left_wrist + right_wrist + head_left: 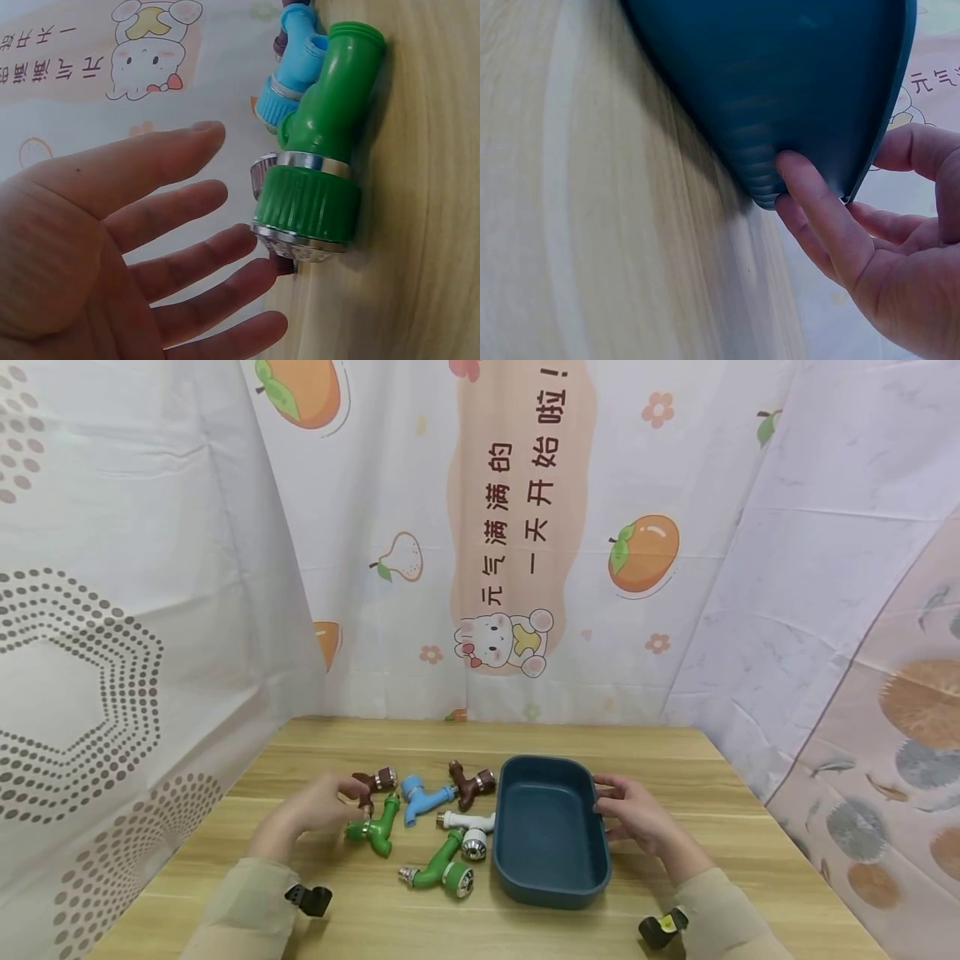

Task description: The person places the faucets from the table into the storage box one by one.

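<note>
6 taps [433, 799] R of L hand [318, 803], spread, empty; R hand [637, 812], loose, touches R side of bin [551, 835]

I have open wood along the right of the tabletop [765, 868], between the right hand [633, 810] and the edge. A second lane runs across the back, bounded by the hanging curtain [382, 685]; a third runs along the front, nearer than the front green tap [435, 870]. The middle is crowded: a blue tap [426, 799], a far brown tap [468, 788] and a white tap [468, 821] leave me only narrow slots before the teal tub [551, 835], whose walls block sideways entry; its mouth is open from above. Beside the left hand's fingers [195, 259], the left green tap [378, 829] and left brown tap [386, 777] obstruct rightward travel.
</note>
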The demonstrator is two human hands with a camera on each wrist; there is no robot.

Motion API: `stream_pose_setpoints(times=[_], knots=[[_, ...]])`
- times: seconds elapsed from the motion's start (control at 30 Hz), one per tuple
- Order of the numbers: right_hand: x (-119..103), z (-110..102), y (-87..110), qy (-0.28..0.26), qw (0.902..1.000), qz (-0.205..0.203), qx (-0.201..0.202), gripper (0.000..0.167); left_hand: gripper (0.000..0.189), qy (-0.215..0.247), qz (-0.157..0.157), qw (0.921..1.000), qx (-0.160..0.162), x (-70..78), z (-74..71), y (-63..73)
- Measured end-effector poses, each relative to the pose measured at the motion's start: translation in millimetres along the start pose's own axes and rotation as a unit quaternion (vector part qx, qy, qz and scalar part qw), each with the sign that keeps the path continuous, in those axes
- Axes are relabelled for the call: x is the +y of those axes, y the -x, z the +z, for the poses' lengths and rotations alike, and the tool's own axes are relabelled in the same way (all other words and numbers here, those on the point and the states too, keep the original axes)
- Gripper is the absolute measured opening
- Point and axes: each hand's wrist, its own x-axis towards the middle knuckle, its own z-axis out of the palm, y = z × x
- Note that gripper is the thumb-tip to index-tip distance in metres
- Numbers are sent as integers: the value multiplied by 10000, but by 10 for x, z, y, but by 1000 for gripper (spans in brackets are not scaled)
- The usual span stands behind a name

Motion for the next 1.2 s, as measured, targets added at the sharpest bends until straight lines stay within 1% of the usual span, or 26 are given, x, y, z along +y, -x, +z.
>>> stream_pose_setpoints(times=[0.2,0.37,0.47,0.73,0.87,1.0,1.2], knots=[[15,-7,-3,-43,10000,-7,-37,63,41,77,51,9999,-139,-39,39,-8],[16,-17,-6,-41,10000,-42,-79,64,40,327,160,9989,-289,-72,61,-21],[17,-19,-9,-12,10000,-28,-54,64,38,404,166,9984,-353,-90,71,-22],[7,-22,-5,23,10000,12,24,64,30,355,143,9985,-393,-78,85,12],[8,-19,-4,54,10000,17,78,63,31,294,45,9988,-392,-74,98,10],[13,-8,-6,96,9999,-3,49,62,32,232,5,9988,-422,-87,112,-8],[13,-4,-8,94,10000,-4,26,63,36,156,8,9987,-482,-115,129,-42]])
